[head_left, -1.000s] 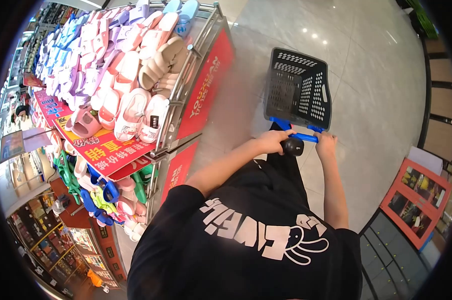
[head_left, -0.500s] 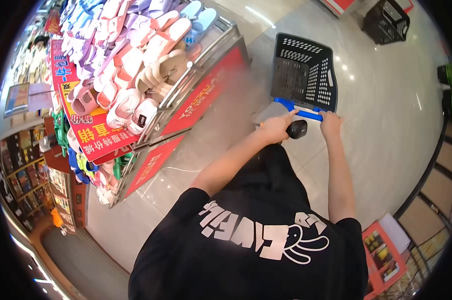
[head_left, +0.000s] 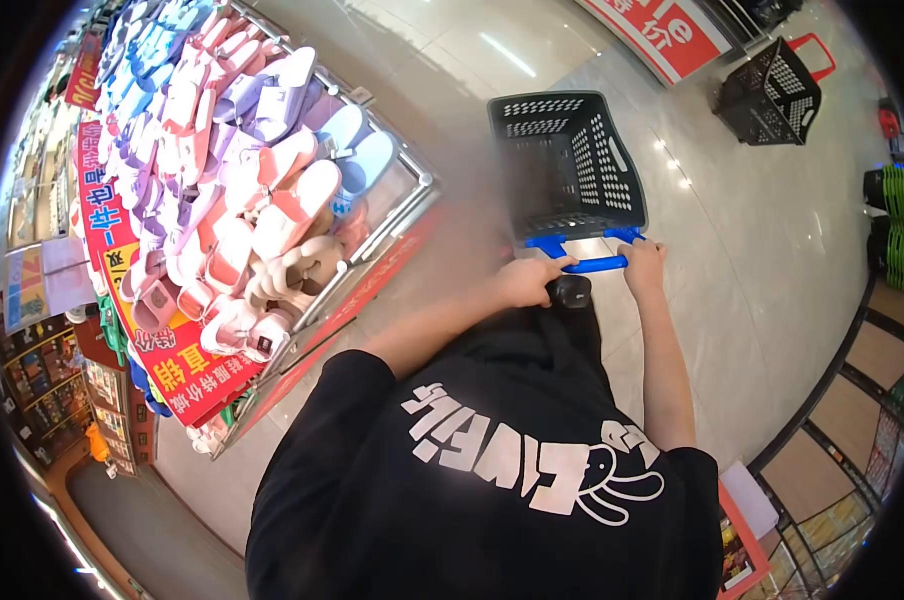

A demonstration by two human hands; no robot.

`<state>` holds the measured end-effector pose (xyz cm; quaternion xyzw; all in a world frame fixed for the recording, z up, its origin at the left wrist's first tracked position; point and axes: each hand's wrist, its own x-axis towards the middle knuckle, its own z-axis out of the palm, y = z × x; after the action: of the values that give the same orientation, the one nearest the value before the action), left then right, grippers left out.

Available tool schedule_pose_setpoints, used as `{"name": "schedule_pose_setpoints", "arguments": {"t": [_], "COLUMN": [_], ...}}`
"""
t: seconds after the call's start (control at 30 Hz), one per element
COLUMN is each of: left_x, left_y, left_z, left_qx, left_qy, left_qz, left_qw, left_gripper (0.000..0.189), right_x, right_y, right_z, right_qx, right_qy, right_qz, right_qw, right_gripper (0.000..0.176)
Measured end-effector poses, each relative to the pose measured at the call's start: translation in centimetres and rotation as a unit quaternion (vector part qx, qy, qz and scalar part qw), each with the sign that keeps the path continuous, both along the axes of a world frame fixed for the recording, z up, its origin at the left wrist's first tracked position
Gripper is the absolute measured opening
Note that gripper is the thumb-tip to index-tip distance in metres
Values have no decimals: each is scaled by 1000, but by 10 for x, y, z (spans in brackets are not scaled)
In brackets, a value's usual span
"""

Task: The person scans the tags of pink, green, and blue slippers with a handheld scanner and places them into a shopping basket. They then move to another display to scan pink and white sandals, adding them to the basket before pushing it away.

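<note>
A dark grey shopping basket [head_left: 612, 165] with perforated walls stands in front of me, and no goods show inside it. Across its near end runs a blue handle [head_left: 600, 265]. My left hand [head_left: 534, 281] is closed around the handle's left end. Gripping the right end is my right hand [head_left: 646, 266], fingers wrapped over the bar. Just below the handle a black shoe [head_left: 572, 291] shows on the floor.
On the left, a metal-railed stand holds many pastel slippers [head_left: 282, 95] above red and yellow signs [head_left: 187, 370]. Ahead are a red sale sign [head_left: 662, 35] and another black basket [head_left: 772, 95] with a red handle. Shelving [head_left: 802, 450] lines the right side.
The slipper stand now sits nearer and lower in view, and more of the red sale sign shows ahead. The basket and my hands have shifted slightly left and down in view. Both hands keep their grip.
</note>
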<state>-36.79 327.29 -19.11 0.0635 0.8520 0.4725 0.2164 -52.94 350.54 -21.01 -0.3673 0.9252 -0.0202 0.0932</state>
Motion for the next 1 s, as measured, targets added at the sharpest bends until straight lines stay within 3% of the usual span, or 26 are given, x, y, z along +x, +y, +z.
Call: {"name": "schedule_pose_setpoints", "arguments": {"t": [0.07,0.13,0.17,0.27,0.33,0.4,0.47,0.63,0.7,0.9,1.0], "left_x": [-25,-44,-41,-62,-85,-105,-126,-175,-187,-177,-158], "left_y": [-13,-25,-26,-49,-61,-71,-83,-102,-95,-44,-11], "left_z": [18,27,-9,-20,-4,-5,-5,6,15,10,-4], "left_qx": [-29,-92,-85,-40,-52,-85,-75,-56,-1,77,76], "left_qy": [-53,-138,-54,-13,-71,-78,-85,-82,-131,-130,-88], "left_qz": [18,-5,43,108,150,196,265,452,536,679,743], "left_qw": [998,986,994,993,985,974,958,886,834,719,659], "left_gripper": [57,77,78,78,76,45,44,43,43,41,37], "right_x": [-24,-50,-64,-105,-138,-172,-207,-278,-300,-365,-364], "right_y": [-14,-36,-45,-81,-115,-152,-190,-282,-323,-421,-458], "right_z": [-3,-1,-2,1,0,2,-2,-10,-5,-52,-27], "right_qx": [5,-1,0,7,6,25,48,41,64,24,62], "right_qy": [14,22,19,-9,10,0,-5,1,13,23,46], "right_qz": [28,54,65,91,123,157,181,269,307,382,400], "right_qw": [999,998,998,996,992,987,982,962,949,924,913], "right_gripper": [18,17,17,19,19,20,21,26,30,34,34]}}
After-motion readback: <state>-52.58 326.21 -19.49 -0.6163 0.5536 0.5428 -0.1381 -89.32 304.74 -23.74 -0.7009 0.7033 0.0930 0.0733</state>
